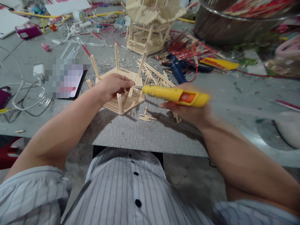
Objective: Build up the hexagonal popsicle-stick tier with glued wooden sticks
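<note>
My left hand (113, 87) rests on a hexagonal base of wooden sticks (123, 100) with several upright posts, its fingers pinched on a short wooden stick (131, 91) set against the base. My right hand (187, 107) grips a yellow glue gun (175, 95) lying level, its nozzle tip right at that stick. Loose short sticks (146, 117) lie on the grey mat (131, 128) just in front of the base.
A taller stick-built tower (150, 25) stands behind the base, with a heap of long sticks (157, 75) beside it. A blue glue gun (178, 68), a yellow tool (219, 63), a phone (65, 79), a white charger with cables (38, 70) and a big bowl (234, 18) crowd the table.
</note>
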### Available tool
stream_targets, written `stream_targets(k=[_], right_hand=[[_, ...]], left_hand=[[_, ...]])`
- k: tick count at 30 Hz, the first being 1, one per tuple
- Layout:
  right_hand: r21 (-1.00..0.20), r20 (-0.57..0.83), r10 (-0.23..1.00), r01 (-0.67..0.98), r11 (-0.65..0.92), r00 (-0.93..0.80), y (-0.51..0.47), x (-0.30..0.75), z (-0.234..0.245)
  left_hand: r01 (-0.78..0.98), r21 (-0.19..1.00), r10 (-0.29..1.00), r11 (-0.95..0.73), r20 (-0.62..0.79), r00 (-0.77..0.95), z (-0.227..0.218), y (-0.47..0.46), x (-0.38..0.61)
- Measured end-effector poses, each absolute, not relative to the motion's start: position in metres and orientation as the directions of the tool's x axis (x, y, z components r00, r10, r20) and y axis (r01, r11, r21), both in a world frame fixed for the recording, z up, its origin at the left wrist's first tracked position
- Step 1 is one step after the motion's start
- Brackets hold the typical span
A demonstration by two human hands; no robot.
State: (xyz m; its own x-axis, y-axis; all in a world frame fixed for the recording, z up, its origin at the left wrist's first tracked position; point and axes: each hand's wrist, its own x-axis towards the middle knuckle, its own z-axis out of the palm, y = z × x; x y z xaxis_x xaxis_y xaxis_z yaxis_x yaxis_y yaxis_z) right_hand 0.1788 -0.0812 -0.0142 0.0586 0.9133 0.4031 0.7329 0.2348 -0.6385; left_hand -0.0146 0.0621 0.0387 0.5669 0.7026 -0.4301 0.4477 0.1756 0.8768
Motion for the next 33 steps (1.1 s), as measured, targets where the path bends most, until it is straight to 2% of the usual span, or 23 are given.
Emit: stream_targets(k=[2,4,7,11,16,21,27,29,33], right_hand=[[-0.783,0.39,0.901,0.584,0.215,0.19,-0.079,0.179,-0.012],[-0.855,0.332,0.925,0.472,0.212,0.185,-0.079,0.182,-0.006],[-0.933,0.21,0.971,0.322,0.163,0.117,-0.081,0.189,0.007],[-0.983,0.103,0.975,0.172,0.07,0.195,-0.084,0.204,0.02],[-0.989,-0.023,0.971,0.139,-0.058,0.237,-0.082,0.211,0.021],[-0.977,-0.019,0.99,0.206,-0.047,0.136,-0.08,0.208,0.016],[-0.958,-0.026,0.999,0.283,-0.036,0.041,-0.09,0.2,0.002],[-0.967,-0.046,0.998,0.247,-0.057,0.049,-0.094,0.195,-0.002],[-0.984,-0.165,0.98,0.052,-0.172,0.114,-0.095,0.189,-0.005]], left_hand=[[0.437,0.883,0.691,0.17,-0.423,0.586,0.039,0.062,-0.015],[0.408,0.897,0.685,0.17,-0.405,0.606,0.038,0.062,-0.016],[0.402,0.896,0.645,0.191,-0.423,0.636,0.034,0.064,-0.016],[0.429,0.879,0.594,0.205,-0.461,0.659,0.031,0.066,-0.017],[0.474,0.862,0.61,0.182,-0.477,0.633,0.036,0.064,-0.017],[0.514,0.846,0.605,0.138,-0.483,0.633,0.037,0.065,-0.019],[0.528,0.846,0.539,0.078,-0.482,0.691,0.032,0.072,-0.022],[0.541,0.838,0.527,0.072,-0.493,0.693,0.033,0.072,-0.022],[0.574,0.817,0.502,0.05,-0.518,0.693,0.038,0.072,-0.023]])
